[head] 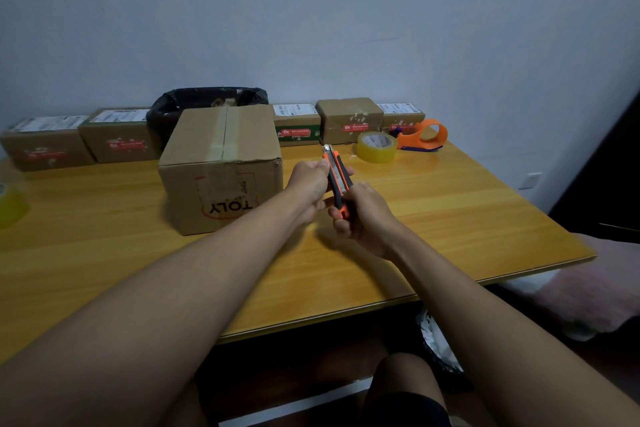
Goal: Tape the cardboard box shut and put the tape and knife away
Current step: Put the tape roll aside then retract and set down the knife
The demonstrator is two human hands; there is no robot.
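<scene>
A brown cardboard box (221, 166) stands on the wooden table (433, 218), its top flaps closed with a strip of clear tape along the seam. Just right of it, both my hands hold an orange and black utility knife (336, 177) above the table. My left hand (310, 184) grips its upper part, near the tip end. My right hand (363, 215) is wrapped around the lower handle. A roll of clear tape (376, 146) lies on the table behind the knife, with an orange tape dispenser (424, 135) beside it.
Several small taped parcels (348, 120) line the back edge against the wall, with a black-bagged bin (207, 104) behind the box. Another tape roll (10, 204) sits at the far left edge. A bed (595, 288) lies to the table's right.
</scene>
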